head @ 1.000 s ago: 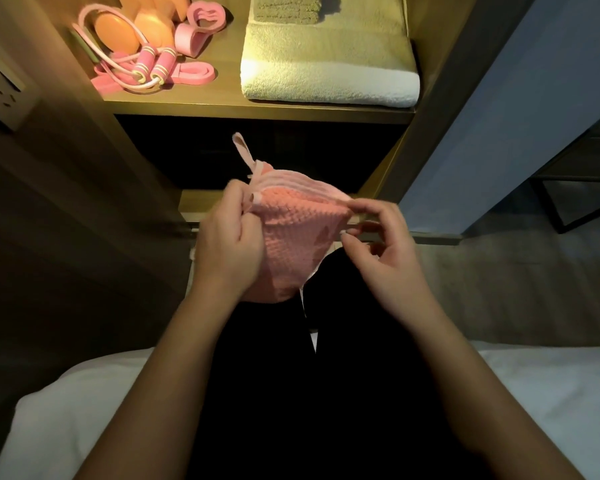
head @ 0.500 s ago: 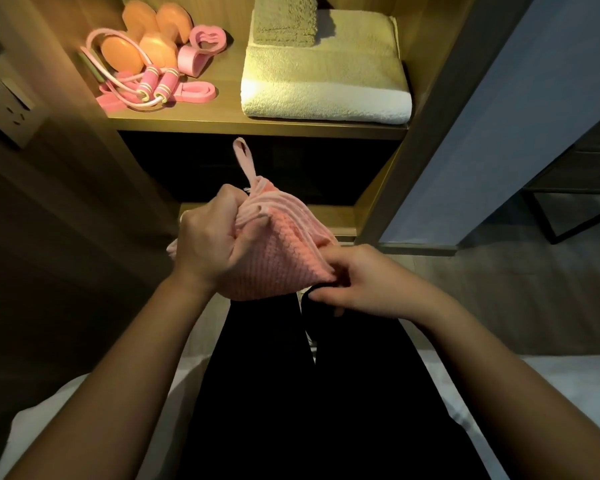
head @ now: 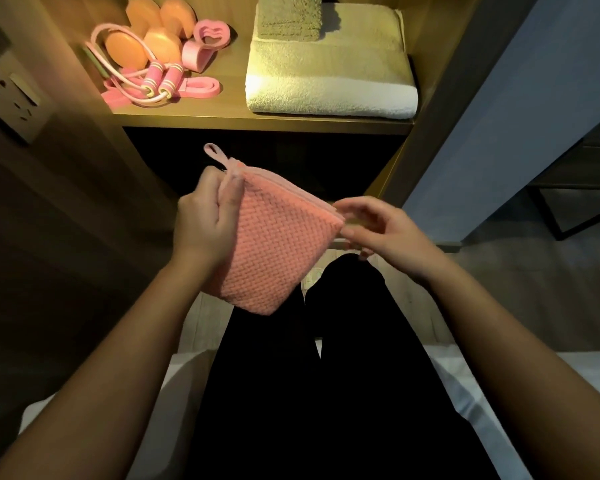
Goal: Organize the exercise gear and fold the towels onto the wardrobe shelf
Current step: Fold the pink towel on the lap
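A small pink waffle-weave towel [head: 274,244] with a hanging loop is folded into a square in front of me, below the wardrobe shelf [head: 264,123]. My left hand [head: 208,220] grips its upper left corner near the loop. My right hand [head: 378,226] is at the towel's right corner, fingers loosely bent; whether they touch it is unclear. On the shelf lie a folded white towel [head: 329,95] with a smaller grey-green towel [head: 290,17] on top, and at the left orange dumbbells [head: 146,39], a pink jump rope [head: 153,81], a pink resistance band [head: 201,90] and a pink grip ring [head: 207,39].
A wall socket [head: 11,102] sits on the panel left of the wardrobe. A dark lower compartment [head: 264,161] opens under the shelf. My legs in black trousers [head: 326,375] are below, on a white bed [head: 482,382]. A blue-grey wall [head: 499,116] and dark furniture frame [head: 575,202] stand right.
The bunched towel has been flattened into a neat folded square. My right hand moved up from under the towel to its right corner. My left hand shifted its grip to the top corner.
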